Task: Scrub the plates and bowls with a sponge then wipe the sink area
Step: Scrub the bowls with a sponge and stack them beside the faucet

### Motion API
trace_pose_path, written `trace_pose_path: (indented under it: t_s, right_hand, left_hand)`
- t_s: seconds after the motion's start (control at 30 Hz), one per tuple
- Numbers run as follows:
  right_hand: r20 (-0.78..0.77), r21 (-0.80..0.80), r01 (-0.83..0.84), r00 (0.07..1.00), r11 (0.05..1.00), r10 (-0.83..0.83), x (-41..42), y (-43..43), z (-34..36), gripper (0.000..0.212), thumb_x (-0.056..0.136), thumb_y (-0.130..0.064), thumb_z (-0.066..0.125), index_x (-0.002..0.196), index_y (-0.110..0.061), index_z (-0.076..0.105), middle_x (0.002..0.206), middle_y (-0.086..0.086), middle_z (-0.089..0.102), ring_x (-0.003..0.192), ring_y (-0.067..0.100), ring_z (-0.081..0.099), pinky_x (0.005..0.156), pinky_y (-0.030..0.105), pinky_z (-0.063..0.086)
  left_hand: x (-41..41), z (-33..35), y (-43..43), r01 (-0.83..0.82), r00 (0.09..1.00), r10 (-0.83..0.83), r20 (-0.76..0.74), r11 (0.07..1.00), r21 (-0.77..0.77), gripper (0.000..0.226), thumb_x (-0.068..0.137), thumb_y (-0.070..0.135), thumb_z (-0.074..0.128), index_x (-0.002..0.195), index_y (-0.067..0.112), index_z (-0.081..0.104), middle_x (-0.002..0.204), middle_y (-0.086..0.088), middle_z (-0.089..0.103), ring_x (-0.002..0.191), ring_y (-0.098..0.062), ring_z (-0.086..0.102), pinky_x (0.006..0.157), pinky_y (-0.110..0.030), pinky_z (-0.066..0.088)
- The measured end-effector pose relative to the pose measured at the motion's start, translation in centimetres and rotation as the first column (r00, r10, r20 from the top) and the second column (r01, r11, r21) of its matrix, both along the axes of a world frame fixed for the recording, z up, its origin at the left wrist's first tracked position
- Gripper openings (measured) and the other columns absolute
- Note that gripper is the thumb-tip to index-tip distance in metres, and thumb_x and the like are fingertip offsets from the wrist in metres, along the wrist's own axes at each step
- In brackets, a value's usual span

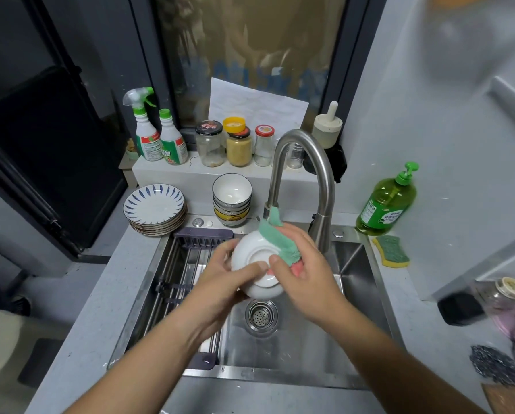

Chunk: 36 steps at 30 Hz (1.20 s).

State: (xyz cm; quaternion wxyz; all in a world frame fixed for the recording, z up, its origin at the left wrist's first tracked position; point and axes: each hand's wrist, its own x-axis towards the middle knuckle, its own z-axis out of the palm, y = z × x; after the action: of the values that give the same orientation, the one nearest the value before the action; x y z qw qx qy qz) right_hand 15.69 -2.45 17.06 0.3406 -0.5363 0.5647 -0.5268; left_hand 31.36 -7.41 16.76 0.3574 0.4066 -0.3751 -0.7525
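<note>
— Stainless steel sink (pixel 354 294) below, and over it the upturned white ceramic bowl (pixel 251 255)!
— Left hand (pixel 220 282) curls round its near-left rim; right hand (pixel 304 276) grips a green-and-pink cloth (pixel 280 243) against the base. Yellow-green sponge (pixel 392 252) lies far right.

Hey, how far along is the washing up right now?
Done: unclear; the stacked plates and stacked bowls on the counter could be washed or waiting. In hand: the left hand holds a white bowl upturned over the sink while the right hand rubs its base with a green cloth. Left: wiping the sink area, apparently not started.
</note>
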Motion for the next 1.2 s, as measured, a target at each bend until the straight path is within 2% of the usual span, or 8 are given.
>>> trace_pose_path:
  t_s: [0.13, 0.27, 0.43, 0.63, 0.83, 1.03, 1.13, 1.2]
  right_hand:
    - [-0.218, 0.143, -0.222, 0.943, 0.964, 0.25, -1.8, -0.5, 1.9, 0.037, 0.083, -0.026, 0.063, 0.113, -0.048, 0.062, 0.123, -0.023, 0.056, 0.116, 0.009, 0.06, 0.1, 0.041, 0.051]
    - [-0.265, 0.195, -0.249, 0.918, 0.948, 0.296, -2.0, -0.6, 2.7, 0.033, 0.089, -0.028, 0.061, 0.119, -0.042, 0.063, 0.122, -0.015, 0.06, 0.111, 0.007, 0.063, 0.1, 0.035, 0.05]
    - [-0.046, 0.148, -0.098, 0.993, 0.984, 0.106, -1.3, 0.2, 0.8, 0.031, 0.104, -0.027, 0.05, 0.126, -0.048, 0.056, 0.141, -0.012, 0.056, 0.111, -0.003, 0.062, 0.101, 0.025, 0.048]
    - [-0.265, 0.019, -0.013, 0.964, 1.0, 0.017, 1.5, 2.3, -1.4, 0.048, 0.106, -0.031, 0.039, 0.145, -0.054, 0.024, 0.164, -0.023, 0.011, 0.15, -0.007, 0.002, 0.121, 0.024, 0.011]
    - [-0.074, 0.112, 0.183, 0.982, 0.977, -0.175, -0.7, -0.7, -0.2, 0.044, 0.097, -0.051, 0.036, 0.14, -0.046, 0.047, 0.151, -0.011, 0.045, 0.14, 0.008, 0.042, 0.119, 0.042, 0.034]
    - [-0.312, -0.031, 0.015, 0.95, 0.999, -0.024, 2.7, 2.3, -1.9, 0.056, 0.106, -0.019, 0.043, 0.153, -0.038, 0.021, 0.166, -0.019, 0.0, 0.151, -0.005, 0.002, 0.12, 0.019, 0.018]
    - [-0.159, -0.12, 0.164, 0.97, 0.979, -0.182, 2.0, 1.5, -1.6, 0.044, 0.094, -0.022, 0.059, 0.133, -0.039, 0.046, 0.157, -0.01, 0.03, 0.142, -0.006, 0.029, 0.11, 0.013, 0.034]
    - [-0.066, -0.046, 0.259, 0.963, 0.965, -0.262, 1.2, 0.7, -0.6, 0.029, 0.085, -0.041, 0.062, 0.108, -0.046, 0.044, 0.136, -0.014, 0.048, 0.126, 0.001, 0.049, 0.103, 0.027, 0.045]
  left_hand:
    - [1.2, 1.8, -2.3, 0.332, 0.92, -0.317, 0.232, 0.943, -0.028, 0.066, 0.064, 0.008, 0.084, 0.126, 0.012, 0.063, 0.115, -0.018, 0.075, 0.092, -0.025, 0.074, 0.076, -0.037, 0.06]
    - [1.1, 1.5, -2.3, 0.458, 0.857, -0.476, 0.2, 0.879, 0.131, 0.058, 0.071, 0.015, 0.081, 0.126, 0.011, 0.066, 0.108, -0.01, 0.074, 0.093, -0.021, 0.071, 0.073, -0.038, 0.063]
    - [0.6, 0.4, -1.7, 0.257, 0.954, -0.28, 0.104, 0.948, 0.189, 0.054, 0.07, 0.008, 0.083, 0.121, 0.01, 0.066, 0.103, -0.014, 0.074, 0.088, -0.026, 0.073, 0.068, -0.043, 0.063]
    - [-0.7, 0.1, -0.4, 0.047, 0.983, 0.02, -0.181, 0.931, 0.362, 0.049, 0.081, 0.022, 0.066, 0.128, 0.005, 0.065, 0.115, -0.019, 0.075, 0.084, -0.028, 0.076, 0.066, -0.04, 0.065]
    - [-2.3, 0.4, 1.3, 0.011, 0.984, 0.045, -0.171, 0.948, 0.317, 0.046, 0.083, 0.021, 0.066, 0.126, 0.006, 0.065, 0.11, -0.018, 0.076, 0.085, -0.028, 0.075, 0.071, -0.041, 0.063]
    - [-2.7, 1.4, 0.7, -0.042, 0.918, 0.207, -0.338, 0.899, 0.436, 0.034, 0.101, 0.021, 0.051, 0.125, 0.003, 0.067, 0.116, -0.02, 0.075, 0.092, -0.028, 0.076, 0.075, -0.042, 0.065]
    - [-3.1, 0.7, 1.5, -0.008, 0.926, 0.181, -0.33, 0.886, 0.463, 0.04, 0.098, 0.022, 0.055, 0.133, 0.004, 0.064, 0.125, -0.022, 0.071, 0.102, -0.031, 0.074, 0.086, -0.046, 0.06]
    - [-3.4, 0.4, 2.1, 0.038, 0.94, 0.127, -0.317, 0.885, 0.464, 0.042, 0.097, 0.023, 0.056, 0.135, 0.004, 0.063, 0.128, -0.022, 0.07, 0.105, -0.031, 0.072, 0.091, -0.046, 0.057]
